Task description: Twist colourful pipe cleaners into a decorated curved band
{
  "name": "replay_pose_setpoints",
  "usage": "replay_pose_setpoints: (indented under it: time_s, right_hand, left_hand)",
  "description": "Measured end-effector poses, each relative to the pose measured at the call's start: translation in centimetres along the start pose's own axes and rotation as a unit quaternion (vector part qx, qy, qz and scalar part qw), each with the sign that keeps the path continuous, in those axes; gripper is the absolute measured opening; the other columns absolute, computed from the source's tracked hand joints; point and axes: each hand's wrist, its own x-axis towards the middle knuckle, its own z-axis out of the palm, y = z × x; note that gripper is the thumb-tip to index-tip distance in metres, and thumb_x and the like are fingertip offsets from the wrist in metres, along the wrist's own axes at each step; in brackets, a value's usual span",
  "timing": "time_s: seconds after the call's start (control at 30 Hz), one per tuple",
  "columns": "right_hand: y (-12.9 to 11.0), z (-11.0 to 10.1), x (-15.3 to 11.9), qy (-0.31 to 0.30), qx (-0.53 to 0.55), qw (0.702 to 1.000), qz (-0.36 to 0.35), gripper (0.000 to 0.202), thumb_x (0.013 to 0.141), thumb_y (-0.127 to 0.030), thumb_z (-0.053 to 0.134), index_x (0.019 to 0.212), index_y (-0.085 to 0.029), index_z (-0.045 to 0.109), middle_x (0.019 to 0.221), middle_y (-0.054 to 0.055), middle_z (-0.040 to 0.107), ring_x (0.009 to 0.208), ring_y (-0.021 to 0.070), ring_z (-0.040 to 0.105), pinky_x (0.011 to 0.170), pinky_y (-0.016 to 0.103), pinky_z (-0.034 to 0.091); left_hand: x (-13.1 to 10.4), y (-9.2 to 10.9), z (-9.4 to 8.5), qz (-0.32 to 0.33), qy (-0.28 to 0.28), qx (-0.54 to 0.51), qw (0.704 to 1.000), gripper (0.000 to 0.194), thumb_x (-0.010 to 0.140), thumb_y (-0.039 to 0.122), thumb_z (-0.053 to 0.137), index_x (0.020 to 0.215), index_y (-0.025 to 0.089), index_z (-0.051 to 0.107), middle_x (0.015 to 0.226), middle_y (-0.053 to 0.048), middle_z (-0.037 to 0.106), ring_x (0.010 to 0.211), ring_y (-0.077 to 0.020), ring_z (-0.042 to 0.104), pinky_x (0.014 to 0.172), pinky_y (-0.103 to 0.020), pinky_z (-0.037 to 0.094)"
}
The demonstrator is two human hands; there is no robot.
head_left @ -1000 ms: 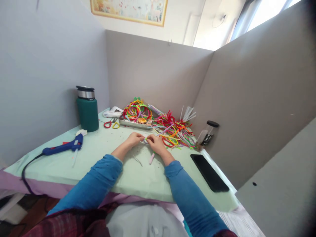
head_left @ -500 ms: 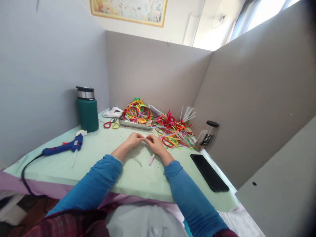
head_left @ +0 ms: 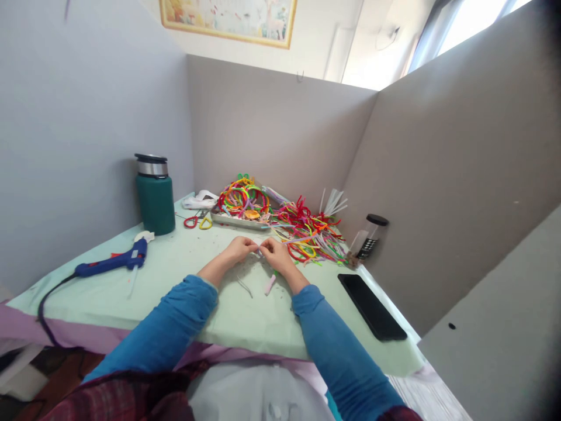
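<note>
My left hand (head_left: 239,249) and my right hand (head_left: 274,252) meet fingertip to fingertip over the middle of the table. Both are closed in a pinch around something small and pale, perhaps lilac, mostly hidden by the fingers; its kind I cannot make out. Below my right hand lies a short pink strip (head_left: 270,285) with a bit of green at its upper end. A thin bent grey piece (head_left: 244,286) rests on the cloth under my left hand.
Behind the hands, a metal tray (head_left: 239,222) holds colourful pipe cleaners, with a loose heap (head_left: 307,225) beside it. Scissors (head_left: 205,223), a green bottle (head_left: 156,202) and a blue glue gun (head_left: 114,260) stand left. A black phone (head_left: 372,307) and a clear container (head_left: 367,241) are right.
My fingertips have shifted slightly around the small piece, and less of it shows between them. My arms and the things on the table look the same.
</note>
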Motion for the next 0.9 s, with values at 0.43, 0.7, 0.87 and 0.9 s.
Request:
replay_pose_setpoints:
  time_s: [0.43,0.7,0.87,0.9]
  right_hand:
    - [0.72,0.56,0.31,0.01,-0.026,0.999,0.024,0.017,0.074,-0.034,0.052,0.073,-0.018,0.058,0.065,-0.001,0.06,0.06,0.0111,0.052,0.056,0.022,0.036]
    - [0.25,0.21,0.02,0.013,-0.006,1.0,0.013,0.016,0.075,-0.032,0.05,0.072,-0.017,0.056,0.065,-0.001,0.058,0.06,0.011,0.051,0.058,0.022,0.037]
    - [0.26,0.25,0.02,0.015,0.014,1.0,0.011,0.015,0.074,-0.031,0.05,0.072,-0.017,0.055,0.065,-0.002,0.058,0.061,0.0109,0.051,0.058,0.022,0.037]
    - [0.25,0.25,0.03,0.012,0.017,1.0,0.012,0.015,0.074,-0.031,0.05,0.072,-0.017,0.055,0.065,-0.002,0.057,0.061,0.0109,0.051,0.058,0.022,0.037]
  left_hand:
    - [0.2,-0.3,0.11,-0.002,0.012,-0.019,1.0,0.026,0.071,0.034,0.061,0.078,0.01,0.063,0.042,0.006,0.039,0.03,-0.0038,0.028,0.035,-0.02,0.021]
    - [-0.24,0.17,-0.02,-0.017,-0.02,-0.066,0.997,0.028,0.071,0.038,0.061,0.068,0.01,0.06,0.04,0.007,0.036,0.032,-0.0029,0.024,0.035,-0.021,0.018]
    - [-0.6,0.4,-0.19,-0.039,-0.074,-0.134,0.987,0.027,0.072,0.037,0.06,0.062,0.012,0.055,0.036,0.009,0.026,0.032,-0.0033,0.018,0.035,-0.021,0.016]
    - [-0.6,0.38,-0.18,-0.041,-0.076,-0.137,0.987,0.027,0.072,0.037,0.06,0.062,0.012,0.054,0.036,0.009,0.025,0.032,-0.0033,0.018,0.035,-0.021,0.015]
